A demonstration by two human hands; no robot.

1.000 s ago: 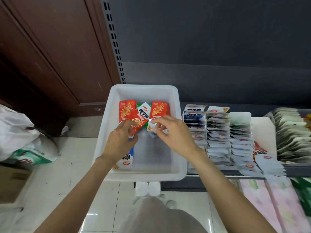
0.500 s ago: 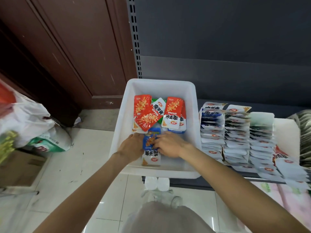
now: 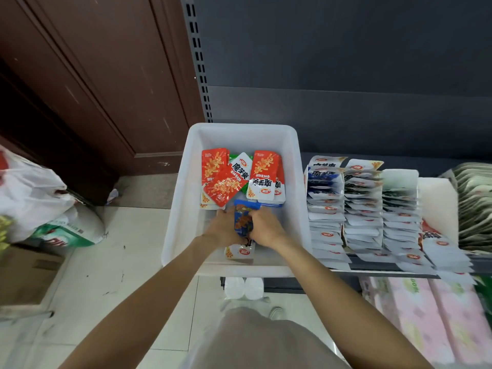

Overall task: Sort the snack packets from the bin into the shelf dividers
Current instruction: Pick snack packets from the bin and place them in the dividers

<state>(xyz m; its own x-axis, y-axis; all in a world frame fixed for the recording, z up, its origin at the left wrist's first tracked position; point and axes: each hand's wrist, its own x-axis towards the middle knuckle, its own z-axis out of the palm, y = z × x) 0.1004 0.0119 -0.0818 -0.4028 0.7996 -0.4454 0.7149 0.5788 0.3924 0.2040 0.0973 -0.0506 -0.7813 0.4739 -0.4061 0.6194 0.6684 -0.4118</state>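
Head view: white bin sits mid-frame, w/ a dark shelf to its right. Both hands are low in the bin, close together. Left hand & right hand both have fingers curled round a small stack of blue packets, one hand on each side, holding it up on its edge. A white packet end pokes out just under the hands. At the top of the bin lie red packets, a green & white packet between them, & more red-and-white packets on the right side. On the shelf, right of the bin, stand rows of white packets, packed tight side by side. Far right has pale green packets, blurry. Lower right: pink packs on a lower shelf. Left edge: white plastic bag on the tile floor.
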